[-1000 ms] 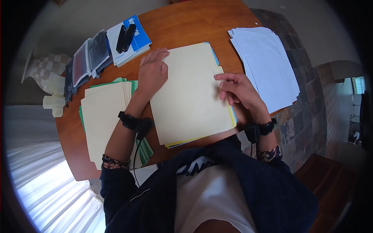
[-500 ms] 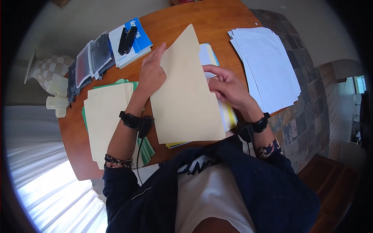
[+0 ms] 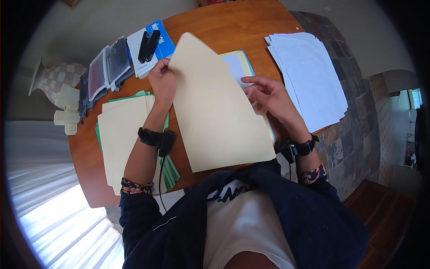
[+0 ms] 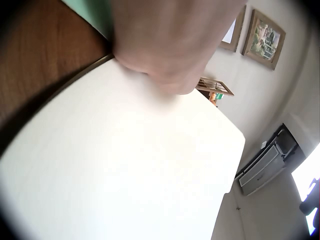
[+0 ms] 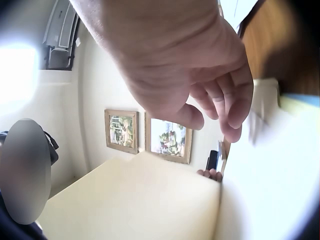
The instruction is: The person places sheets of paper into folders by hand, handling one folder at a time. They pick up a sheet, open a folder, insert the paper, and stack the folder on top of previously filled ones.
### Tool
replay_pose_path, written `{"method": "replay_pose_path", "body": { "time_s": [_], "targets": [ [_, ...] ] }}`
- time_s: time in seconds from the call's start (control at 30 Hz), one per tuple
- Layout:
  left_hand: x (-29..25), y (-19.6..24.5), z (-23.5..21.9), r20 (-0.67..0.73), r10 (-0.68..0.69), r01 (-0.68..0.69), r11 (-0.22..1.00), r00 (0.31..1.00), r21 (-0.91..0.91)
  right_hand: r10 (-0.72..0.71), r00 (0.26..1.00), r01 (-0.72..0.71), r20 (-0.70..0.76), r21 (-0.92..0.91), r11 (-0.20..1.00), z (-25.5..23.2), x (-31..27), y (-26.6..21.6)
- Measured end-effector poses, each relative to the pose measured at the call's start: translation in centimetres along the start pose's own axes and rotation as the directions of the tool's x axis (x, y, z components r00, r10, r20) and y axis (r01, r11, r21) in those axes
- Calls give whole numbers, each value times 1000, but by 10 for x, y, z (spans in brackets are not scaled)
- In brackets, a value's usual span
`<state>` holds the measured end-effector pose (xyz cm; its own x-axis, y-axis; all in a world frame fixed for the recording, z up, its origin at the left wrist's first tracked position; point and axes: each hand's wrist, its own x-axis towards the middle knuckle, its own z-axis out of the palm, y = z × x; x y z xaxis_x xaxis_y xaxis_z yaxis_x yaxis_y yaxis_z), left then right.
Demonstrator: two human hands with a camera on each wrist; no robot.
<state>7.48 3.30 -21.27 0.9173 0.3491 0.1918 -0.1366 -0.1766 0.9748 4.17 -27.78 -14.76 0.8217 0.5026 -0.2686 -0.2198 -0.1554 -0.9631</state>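
Observation:
A cream manila folder (image 3: pixel 219 112) is tilted up from the table in the head view, its right side raised. At its left edge my left hand (image 3: pixel 162 85) grips it with curled fingers; in the left wrist view that hand (image 4: pixel 165 45) is at the folder's edge. My right hand (image 3: pixel 271 99) hovers at the folder's right side, fingers loosely bent and holding nothing. White paper (image 3: pixel 234 63) with yellow and blue edges shows beneath. In the right wrist view, the raised folder panel (image 5: pixel 135 200) stands beside the right hand (image 5: pixel 200 85).
Left on the wooden table (image 3: pixel 233 22) lies a stack of cream and green folders (image 3: pixel 127 134). Behind are zip pouches (image 3: pixel 107 67) and a black stapler (image 3: pixel 148 46) on blue-and-white notebooks (image 3: pixel 166 39). White sheets (image 3: pixel 309 80) lie at the right edge.
The folder's right side has lifted off the pile, uncovering white paper. My left hand has gone from lying flat on it to gripping its left edge; the right hand has come off the folder's edge.

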Motion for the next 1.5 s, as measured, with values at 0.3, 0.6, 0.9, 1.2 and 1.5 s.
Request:
{"method": "replay_pose_path", "body": {
  "time_s": [0.3,0.6,0.9,1.2,1.5],
  "targets": [
    [18,-43,-19,-7,193,-169,840,981,-515,81,962,-120,-262,-139,983,-18,-8,14],
    [16,-41,-17,-31,131,-130,861,991,-492,124,976,-143,-181,-96,985,-4,-8,9],
    [17,-38,-18,-12,133,-121,856,991,-503,1,998,5,68,-90,996,17,0,14],
    [13,-22,-19,45,25,11,756,999,-655,-19,980,-35,-197,-267,963,-74,-29,-5],
    [7,-4,-7,-18,-117,107,950,993,-293,-27,852,-233,-523,-425,875,-242,-90,-24]
  ]
}}
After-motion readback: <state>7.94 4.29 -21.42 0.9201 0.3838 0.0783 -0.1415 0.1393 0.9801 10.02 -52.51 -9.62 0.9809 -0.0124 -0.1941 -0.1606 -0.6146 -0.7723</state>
